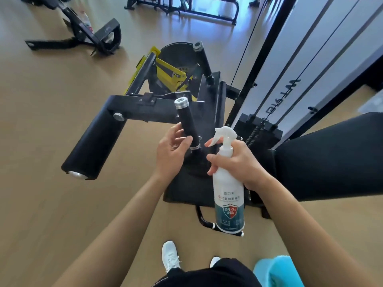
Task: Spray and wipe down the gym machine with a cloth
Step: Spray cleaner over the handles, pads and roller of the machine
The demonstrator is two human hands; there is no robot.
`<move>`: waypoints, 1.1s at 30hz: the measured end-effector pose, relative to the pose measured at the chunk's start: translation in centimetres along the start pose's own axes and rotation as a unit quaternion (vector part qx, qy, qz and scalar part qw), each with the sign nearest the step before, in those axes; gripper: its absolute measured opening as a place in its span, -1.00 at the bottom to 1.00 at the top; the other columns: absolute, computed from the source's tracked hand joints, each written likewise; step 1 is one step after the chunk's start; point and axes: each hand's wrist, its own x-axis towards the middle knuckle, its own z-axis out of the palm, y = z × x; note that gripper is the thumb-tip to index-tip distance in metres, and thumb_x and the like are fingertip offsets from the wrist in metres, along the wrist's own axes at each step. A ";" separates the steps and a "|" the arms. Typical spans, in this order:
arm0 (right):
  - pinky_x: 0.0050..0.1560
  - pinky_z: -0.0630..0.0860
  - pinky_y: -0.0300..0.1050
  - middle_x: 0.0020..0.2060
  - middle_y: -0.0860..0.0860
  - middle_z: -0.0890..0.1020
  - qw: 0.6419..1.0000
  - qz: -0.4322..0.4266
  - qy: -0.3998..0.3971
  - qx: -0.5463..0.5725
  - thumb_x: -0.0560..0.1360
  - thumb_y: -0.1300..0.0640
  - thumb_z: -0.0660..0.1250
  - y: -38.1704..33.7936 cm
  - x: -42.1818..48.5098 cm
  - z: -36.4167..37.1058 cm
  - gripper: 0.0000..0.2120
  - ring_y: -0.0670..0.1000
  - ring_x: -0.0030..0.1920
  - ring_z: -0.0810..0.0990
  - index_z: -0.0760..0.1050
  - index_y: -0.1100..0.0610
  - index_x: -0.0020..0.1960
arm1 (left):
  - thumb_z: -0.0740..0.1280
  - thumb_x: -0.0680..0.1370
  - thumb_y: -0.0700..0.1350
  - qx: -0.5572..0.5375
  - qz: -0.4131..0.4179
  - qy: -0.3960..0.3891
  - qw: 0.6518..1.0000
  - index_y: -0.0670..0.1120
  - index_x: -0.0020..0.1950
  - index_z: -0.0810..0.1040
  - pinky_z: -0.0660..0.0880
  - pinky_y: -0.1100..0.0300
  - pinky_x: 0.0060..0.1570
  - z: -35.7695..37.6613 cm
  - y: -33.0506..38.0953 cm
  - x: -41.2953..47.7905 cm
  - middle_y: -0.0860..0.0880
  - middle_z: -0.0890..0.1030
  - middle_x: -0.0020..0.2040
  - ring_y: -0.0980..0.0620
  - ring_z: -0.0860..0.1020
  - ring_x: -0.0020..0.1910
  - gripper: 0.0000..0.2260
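1. Right grip [238, 160] is closed round the neck of the white spray bottle [229, 195]. One finger is stretched out by the trigger, so it looks ready to squeeze.
2. The bottle is held upright, just right of the black handle [186, 119]. Its nozzle [224, 131] points left at the handle. I think it is held this way so the spray lands right there.
3. Left grip [172, 152] is curled round the low end of the handle, with the thumb on the near side and the fingers on the far side. I think this keeps the handle steady. The top part is left bare, so the spray can reach it.
4. The handle sticks up from the gym machine [145, 112], which stands on the wood floor [51, 121] in the middle of the view. A big round pad [93, 150] is on its left and the weight stack [257, 129] is on its right.
5. The blue cloth [277, 270] is in the near right corner, close to the person's body. No grip holds it, and I cannot tell what it rests on. I think it waits there because both grips are busy.
6. It looks like spraying time, and wiping is not yet done. The left fingers are very near the nozzle's path, so they may get wet.
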 end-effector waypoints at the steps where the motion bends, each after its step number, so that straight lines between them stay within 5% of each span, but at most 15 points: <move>1: -0.04 0.69 0.10 -0.29 0.17 0.71 1.000 0.006 0.001 -0.004 0.55 0.25 0.42 0.1 0.0 0.0 -0.87 0.21 -0.20 0.73 0.55 0.22 0.09 | 0.40 0.62 -0.13 -0.009 -0.003 0.004 1.000 -0.08 0.38 0.54 0.63 0.14 0.07 0.2 0.0 0.5 0.01 0.70 0.16 0.09 0.69 0.08 -0.68; 5: -0.02 0.66 0.09 -0.31 0.16 0.71 0.999 0.033 0.002 -0.041 0.55 0.26 0.40 0.8 0.0 -0.1 -0.91 0.20 -0.19 0.73 0.55 0.27 -0.11 | 0.51 0.54 -0.07 -0.013 -0.016 0.031 0.999 -0.09 0.28 0.58 0.66 0.14 -0.08 0.7 0.0 1.6 0.04 0.71 0.04 0.05 0.71 -0.04 -0.66; 12: -0.04 0.70 0.09 -0.31 0.18 0.70 0.999 0.021 -0.026 0.020 0.56 0.27 0.41 2.1 1.1 -1.7 -0.77 0.23 -0.19 0.72 0.56 0.09 0.19 | 0.47 0.56 0.00 0.031 -0.024 0.056 0.998 -0.07 0.21 0.60 0.66 -0.01 0.02 1.6 -0.7 1.6 0.06 0.70 0.04 0.04 0.68 -0.02 -0.73; 19: 0.00 0.69 0.23 -0.29 0.20 0.71 0.996 0.084 -0.014 0.040 0.55 0.26 0.41 6.4 4.0 -5.7 -0.78 0.30 -0.14 0.72 0.54 0.12 0.18 | 0.51 0.54 -0.12 0.098 0.022 0.218 0.971 -0.02 0.04 0.54 0.55 0.32 -0.15 4.9 -0.3 -2.5 0.13 0.61 -0.11 0.09 0.62 -0.18 -0.82; 27: -0.05 0.67 0.07 -0.32 0.08 0.73 0.945 0.062 -0.275 -0.167 0.54 0.14 0.43 11.5 5.1 -10.7 -0.83 0.10 -0.23 0.72 0.57 0.22 -0.14 | 0.49 0.54 -0.23 0.236 0.038 0.248 0.939 0.03 0.04 0.64 0.48 0.40 -0.01 8.8 -2.0 -3.9 0.04 0.59 -0.06 0.16 0.61 -0.07 -0.82; 33: -0.12 0.70 -0.02 -0.31 0.11 0.72 0.943 0.037 -0.310 -0.116 0.55 0.15 0.44 13.3 7.2 -12.1 -0.82 0.09 -0.25 0.73 0.54 0.02 0.13 | 0.42 0.59 -0.19 0.270 0.016 0.317 0.909 -0.05 0.08 0.68 0.50 0.37 0.06 11.4 -2.4 -4.3 0.10 0.65 0.01 0.11 0.63 0.03 -0.90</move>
